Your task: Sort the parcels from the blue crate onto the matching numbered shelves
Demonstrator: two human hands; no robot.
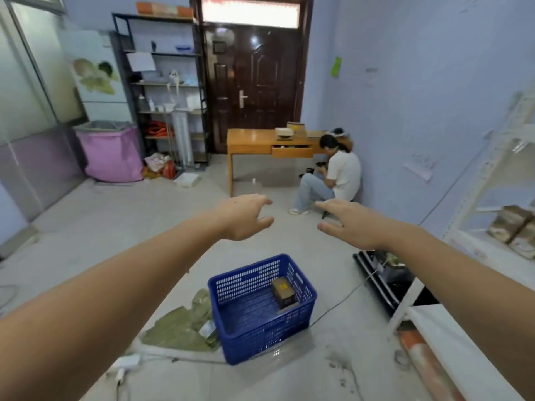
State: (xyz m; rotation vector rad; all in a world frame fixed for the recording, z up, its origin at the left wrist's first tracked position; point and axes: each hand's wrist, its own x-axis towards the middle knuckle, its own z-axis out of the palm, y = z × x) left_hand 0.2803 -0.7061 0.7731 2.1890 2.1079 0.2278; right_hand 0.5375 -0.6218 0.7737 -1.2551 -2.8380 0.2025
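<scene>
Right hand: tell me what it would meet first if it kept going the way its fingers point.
Probably nothing near: the right hand, open, points toward the left hand across a clear gap. Depth is uncertain; the blue crate lies below that line.

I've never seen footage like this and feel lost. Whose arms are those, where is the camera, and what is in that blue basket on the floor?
There is no machine here. The camera sits on a person's head and looks forward and down, so the two bare arms are that person's own. The left hand and right hand reach out over the floor, fingers relaxed, holding nothing. Below them stands the blue crate, with one small brown parcel by its right wall. A white shelf rack at the right holds brown parcels. Green bags lie left of the crate. Another person sits by a wooden desk.
</scene>
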